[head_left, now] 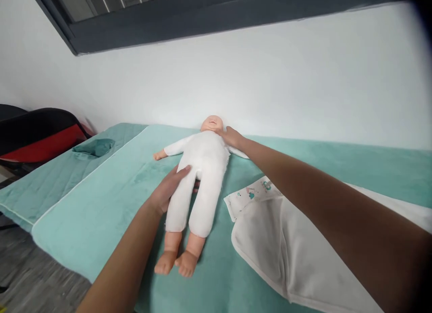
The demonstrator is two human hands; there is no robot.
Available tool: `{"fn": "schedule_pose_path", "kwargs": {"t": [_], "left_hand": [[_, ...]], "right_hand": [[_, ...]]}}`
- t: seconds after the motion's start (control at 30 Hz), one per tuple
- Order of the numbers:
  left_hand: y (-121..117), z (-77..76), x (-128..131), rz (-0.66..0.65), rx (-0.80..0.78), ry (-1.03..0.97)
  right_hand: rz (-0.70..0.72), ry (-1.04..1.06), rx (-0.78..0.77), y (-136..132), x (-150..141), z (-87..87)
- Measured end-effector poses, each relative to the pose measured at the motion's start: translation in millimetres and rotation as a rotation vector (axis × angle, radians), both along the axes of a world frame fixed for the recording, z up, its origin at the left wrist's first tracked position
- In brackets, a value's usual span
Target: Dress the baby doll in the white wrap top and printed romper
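A baby doll [205, 160] with a white cloth body and bare plastic head, hands and feet lies on its back on a green bed cover [128, 191]. My left hand [172, 186] grips its hip and upper thigh, thumb on top and the other fingers out of sight beneath. Up at the neck and shoulder, my right hand [231, 136] is wrapped round the doll, its fingertips partly hidden behind it. Under my right forearm, a white cloth [259, 241] with a printed edge lies spread to the right of the doll.
A white wall [270, 79] rises right behind the doll's head, below a dark window frame [202, 20]. At the left are a quilted green mat with a hole [96, 147] and a black and red chair [43, 137]. Grey floor [33, 272] shows at lower left.
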State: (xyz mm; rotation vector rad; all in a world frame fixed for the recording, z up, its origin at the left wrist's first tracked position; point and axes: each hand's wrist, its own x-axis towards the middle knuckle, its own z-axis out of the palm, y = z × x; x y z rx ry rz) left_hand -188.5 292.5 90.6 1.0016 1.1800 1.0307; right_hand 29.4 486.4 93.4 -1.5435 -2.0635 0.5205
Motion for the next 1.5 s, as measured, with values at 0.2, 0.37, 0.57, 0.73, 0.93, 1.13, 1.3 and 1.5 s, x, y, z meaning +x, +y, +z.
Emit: {"fn": "schedule_pose_path", "kwargs": {"t": [0.2,0.37,0.57,0.73,0.93,1.13,1.3,1.5], "left_hand": [[-20.1,12.4,34.4,-0.013,0.046,-0.089],[-87.3,32.4,107.3,-0.086,0.106,-0.155],[-154.5,28.9,208.5,-0.211,0.064,-0.194],[-182.2,13.4,264.7,-0.261,0.048,-0.266],[-179.9,-15.7,280.1,-0.222,0.041,-0.201],[-176.7,-25.9,279.0,-0.177,0.013,-0.184],[-176.8,-30.8,276.5,-0.056,0.167,0.049],[-169.6,-27.9,253.8,-0.103,0.135,0.213]], "right_hand": [[0.081,0.081,-0.110,-39.8,17.9,47.7],[0.034,0.152,-0.105,-119.7,99.4,80.9],[-0.152,0.076,-0.089,-209.2,214.6,93.6],[-0.324,0.010,-0.161,-242.0,273.2,71.6],[-0.283,-0.052,-0.202,-241.9,286.1,34.2],[-0.259,-0.558,0.158,-234.2,256.8,60.8],[0.268,-0.674,0.217,-219.5,168.8,54.0],[0.373,-0.694,0.003,-208.4,125.8,34.5]]}}
